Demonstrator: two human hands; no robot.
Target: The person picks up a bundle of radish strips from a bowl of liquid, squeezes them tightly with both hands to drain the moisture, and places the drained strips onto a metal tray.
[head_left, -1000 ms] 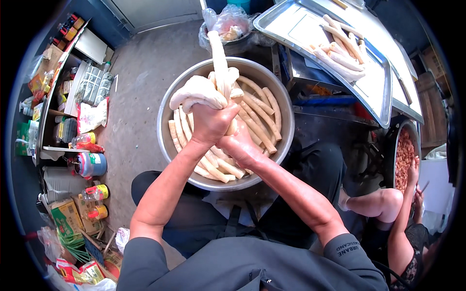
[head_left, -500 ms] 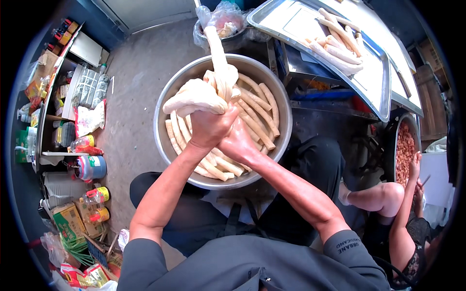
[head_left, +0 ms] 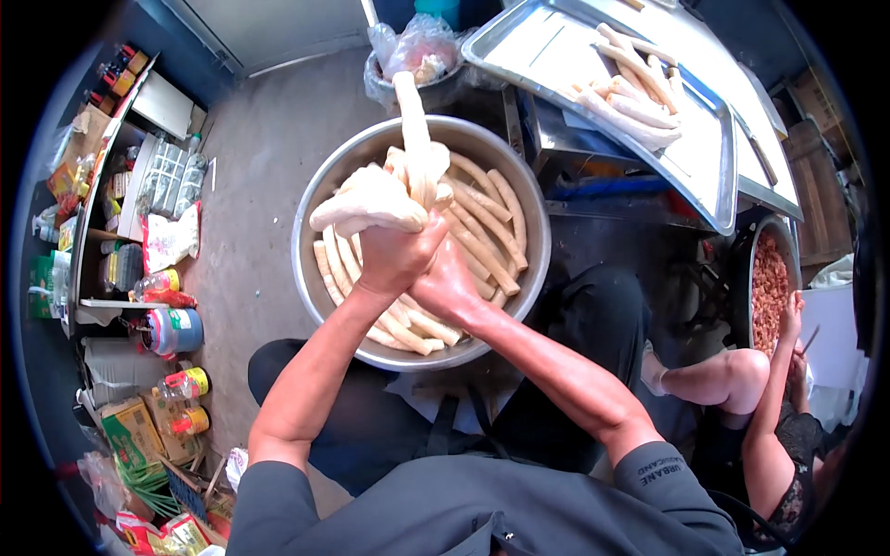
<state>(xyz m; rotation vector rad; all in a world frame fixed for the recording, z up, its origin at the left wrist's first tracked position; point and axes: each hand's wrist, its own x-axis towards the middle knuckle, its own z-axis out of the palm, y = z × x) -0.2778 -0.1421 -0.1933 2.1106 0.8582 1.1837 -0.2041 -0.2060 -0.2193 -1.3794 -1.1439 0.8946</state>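
Observation:
My left hand (head_left: 397, 258) and my right hand (head_left: 449, 278) are pressed together above a wide metal basin (head_left: 306, 269). Both are closed around the lower end of a pale, soft bundle (head_left: 369, 202). Its thick folds bulge out to the left, and a tapering, tube-like part stands up and away from me. Whether it is dough, casing or something else I cannot tell. Several long, pale, rod-shaped pieces (head_left: 480, 243) lie side by side in the basin under my hands. My fingers partly hide one another and the gripped end.
More pale rods (head_left: 640, 79) lie on a metal tray (head_left: 528, 42) at upper right, near a knife (head_left: 762, 159). Another person's hand (head_left: 794, 317) is at a bowl of chopped reddish meat (head_left: 771, 287). Crowded shelves (head_left: 97, 301) line the left. A plastic-lined bucket (head_left: 422, 60) stands behind the basin.
The upright end of the bundle has come down slightly towards me. Both hands keep their grip, and the whole view has shifted a little.

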